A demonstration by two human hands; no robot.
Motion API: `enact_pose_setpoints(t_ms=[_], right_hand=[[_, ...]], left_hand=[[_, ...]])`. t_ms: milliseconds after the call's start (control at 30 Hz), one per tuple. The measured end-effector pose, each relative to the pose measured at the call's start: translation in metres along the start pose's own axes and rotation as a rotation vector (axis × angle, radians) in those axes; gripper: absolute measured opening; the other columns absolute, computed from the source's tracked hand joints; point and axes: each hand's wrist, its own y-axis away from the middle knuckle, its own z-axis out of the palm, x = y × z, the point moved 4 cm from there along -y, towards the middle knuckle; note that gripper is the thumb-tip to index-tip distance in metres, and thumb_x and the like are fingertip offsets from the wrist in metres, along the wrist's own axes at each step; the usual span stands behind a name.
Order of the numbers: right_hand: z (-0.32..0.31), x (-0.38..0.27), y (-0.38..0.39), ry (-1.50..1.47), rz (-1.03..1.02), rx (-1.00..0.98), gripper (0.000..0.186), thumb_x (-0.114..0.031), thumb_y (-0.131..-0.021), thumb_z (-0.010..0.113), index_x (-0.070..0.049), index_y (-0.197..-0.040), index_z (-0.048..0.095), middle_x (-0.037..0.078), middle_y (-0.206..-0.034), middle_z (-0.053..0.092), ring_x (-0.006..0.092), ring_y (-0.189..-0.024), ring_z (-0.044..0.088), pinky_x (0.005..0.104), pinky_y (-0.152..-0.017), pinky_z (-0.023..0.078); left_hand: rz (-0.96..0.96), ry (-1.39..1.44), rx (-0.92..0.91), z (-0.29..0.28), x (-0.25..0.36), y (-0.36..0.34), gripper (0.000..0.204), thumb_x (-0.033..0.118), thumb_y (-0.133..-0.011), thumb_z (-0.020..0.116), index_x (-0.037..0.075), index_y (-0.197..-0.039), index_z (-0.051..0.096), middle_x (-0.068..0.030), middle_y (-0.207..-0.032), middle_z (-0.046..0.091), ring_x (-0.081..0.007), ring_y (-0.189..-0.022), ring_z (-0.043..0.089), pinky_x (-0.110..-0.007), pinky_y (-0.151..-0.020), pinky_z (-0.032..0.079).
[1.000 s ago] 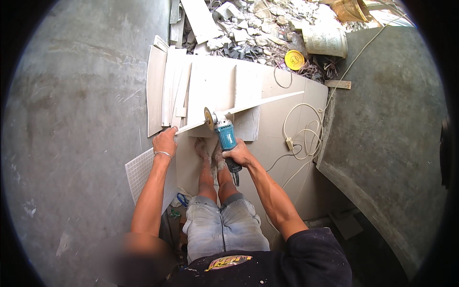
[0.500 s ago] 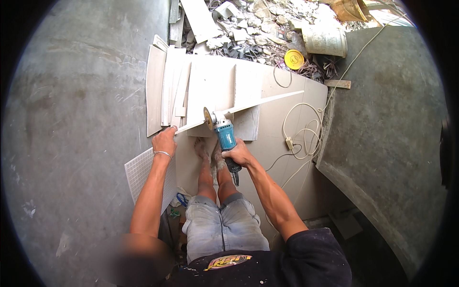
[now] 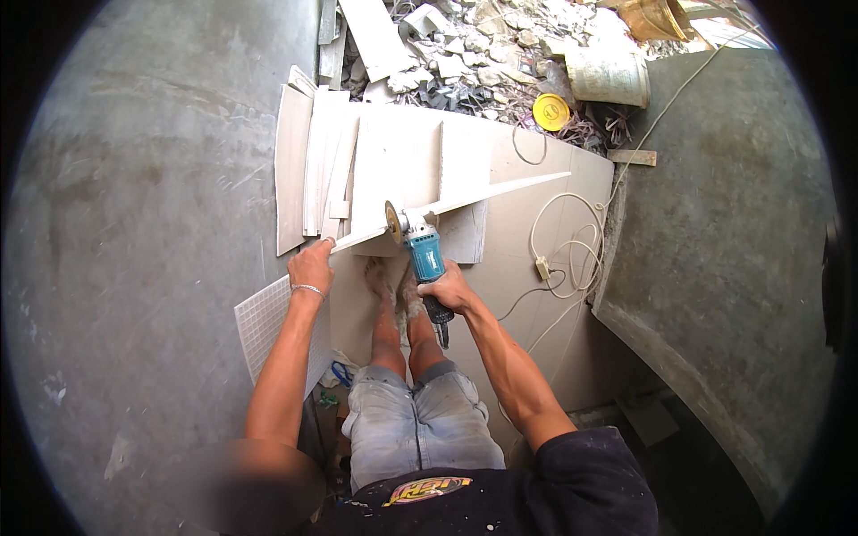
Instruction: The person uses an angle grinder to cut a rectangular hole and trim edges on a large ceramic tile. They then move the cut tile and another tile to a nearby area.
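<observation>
Beyond the feet (image 3: 379, 277), a white strip (image 3: 500, 190) slanted away rightward from the left hand (image 3: 310, 266) gripping its end; the right hand (image 3: 447, 288) clutched a grinder (image 3: 425, 256).

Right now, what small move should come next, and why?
Probably ease the angle grinder, gripped in the right hand, a little across the white strip: its disc stands crosswise to that strip, though contact is unclear, and the left hand holds the near end.

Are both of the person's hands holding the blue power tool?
No, only the right hand grips the blue power tool, while the left hand holds one end of a thin white strip.
</observation>
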Motion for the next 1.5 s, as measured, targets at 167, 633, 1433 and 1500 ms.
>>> enact_pose_setpoints(t_ms=[167,633,1433,1500], right_hand=[[-0.003,-0.004,0.004,0.022,-0.008,0.018,0.031,-0.01,-0.07,0.083,-0.003,-0.092,0.063,0.004,-0.081,0.065,0.0153,-0.073,0.059,0.0348,-0.069,0.053],[-0.003,-0.001,0.006,0.007,0.034,-0.001,0.041,-0.01,-0.069,0.084,-0.002,-0.102,0.063,0.006,-0.087,0.068,0.0186,-0.079,0.065,0.0358,-0.076,0.056],[-0.094,-0.19,0.234,-0.49,-0.298,0.231,0.043,-0.001,-0.074,0.074,0.003,-0.114,0.061,0.013,-0.095,0.069,0.0249,-0.076,0.073,0.0416,-0.07,0.065],[-0.106,-0.195,0.25,-0.519,-0.277,0.26,0.048,-0.001,-0.075,0.073,0.002,-0.12,0.057,0.012,-0.099,0.067,0.0255,-0.083,0.072,0.0429,-0.072,0.065]], left_hand=[[-0.008,0.013,-0.014,0.004,0.0,0.001,0.044,0.0,-0.085,0.069,0.018,-0.125,0.072,-0.008,-0.115,0.076,-0.037,-0.1,0.075,-0.051,-0.086,0.059],[0.025,0.03,0.01,0.001,0.004,0.007,0.045,-0.001,-0.084,0.071,0.017,-0.125,0.072,-0.0073,-0.115,0.076,-0.0358,-0.1,0.075,-0.05,-0.085,0.059],[0.103,0.045,-0.447,0.112,0.032,0.116,0.038,0.007,-0.102,0.059,0.009,-0.14,0.06,-0.0164,-0.138,0.068,-0.0366,-0.128,0.068,-0.054,-0.104,0.059],[0.124,0.083,-0.508,0.122,0.026,0.109,0.036,0.011,-0.106,0.056,0.01,-0.143,0.06,-0.0156,-0.143,0.066,-0.0392,-0.129,0.068,-0.061,-0.101,0.061]])
